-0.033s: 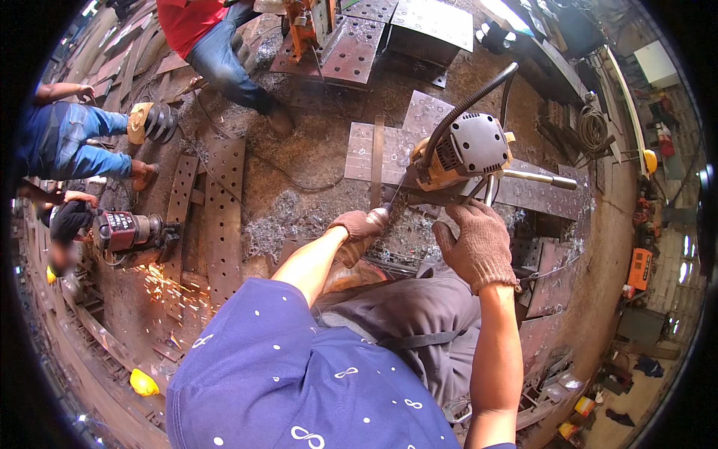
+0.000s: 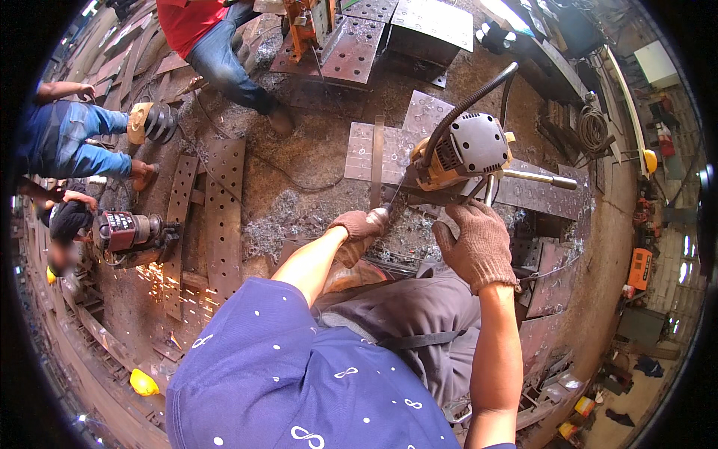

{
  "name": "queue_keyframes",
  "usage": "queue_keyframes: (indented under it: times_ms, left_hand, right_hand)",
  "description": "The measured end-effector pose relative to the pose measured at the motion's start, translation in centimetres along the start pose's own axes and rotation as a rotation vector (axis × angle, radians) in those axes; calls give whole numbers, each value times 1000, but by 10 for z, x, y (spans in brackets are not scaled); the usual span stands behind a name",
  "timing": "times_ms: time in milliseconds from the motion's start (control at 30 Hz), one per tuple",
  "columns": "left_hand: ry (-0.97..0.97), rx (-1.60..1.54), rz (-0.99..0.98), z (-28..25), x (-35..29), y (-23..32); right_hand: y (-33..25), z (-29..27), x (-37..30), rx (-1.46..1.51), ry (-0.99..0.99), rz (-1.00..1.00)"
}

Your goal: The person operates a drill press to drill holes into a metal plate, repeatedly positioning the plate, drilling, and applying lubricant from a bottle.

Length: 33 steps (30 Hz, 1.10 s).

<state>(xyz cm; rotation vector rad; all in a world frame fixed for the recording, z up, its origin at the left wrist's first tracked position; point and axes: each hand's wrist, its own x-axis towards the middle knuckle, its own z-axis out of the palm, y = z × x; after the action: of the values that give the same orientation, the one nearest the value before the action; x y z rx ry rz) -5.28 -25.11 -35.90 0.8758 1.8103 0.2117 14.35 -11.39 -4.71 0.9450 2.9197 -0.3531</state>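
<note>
A magnetic drill (image 2: 467,150) with a grey vented motor cap and yellow body stands ahead of me on drilled steel plates (image 2: 366,153). My right hand (image 2: 479,243), in a brown knitted glove, is curled over one spoke of its feed handle (image 2: 490,191); the palm side is hidden. Another chrome spoke points off to the right. My left hand (image 2: 360,230), gloved too, is closed round a slim tool with a dark handle (image 2: 387,209). From it a thin rod reaches toward the drill's lower part, where the tip is hard to make out.
Metal shavings (image 2: 284,217) litter the floor around long perforated plates (image 2: 224,217). At left, a person crouches by another red drill (image 2: 123,230), with sparks below it. Two more people stand at upper left. A cable (image 2: 299,183) crosses the floor; a yellow helmet (image 2: 143,382) lies lower left.
The sparks at left have shifted in their spread. Both my hands and the drill look unmoved.
</note>
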Motion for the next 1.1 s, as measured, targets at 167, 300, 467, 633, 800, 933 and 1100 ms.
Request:
queue_keyframes:
  times_ms: [167,300,467,633,800,933,1100]
  left_hand:
    - [-20,37,-2,-3,0,3]
    - [-16,71,13,6,10,-12]
    - [118,-55,-70,-13,-9,12]
    - [595,-297,-11,-45,6,-8]
    - [809,-360,-76,-95,11,27]
    - [864,-385,-95,-104,37,15]
    - [891,-399,-10,-88,41,16]
  right_hand:
    - [0,0,2,12,19,-4]
    - [-2,0,4,29,19,-17]
    - [1,1,2,36,59,-31]
    - [-3,0,5,45,46,-43]
    - [1,2,4,47,47,-11]
    - [1,7,4,58,60,-19]
    - [4,8,3,62,53,0]
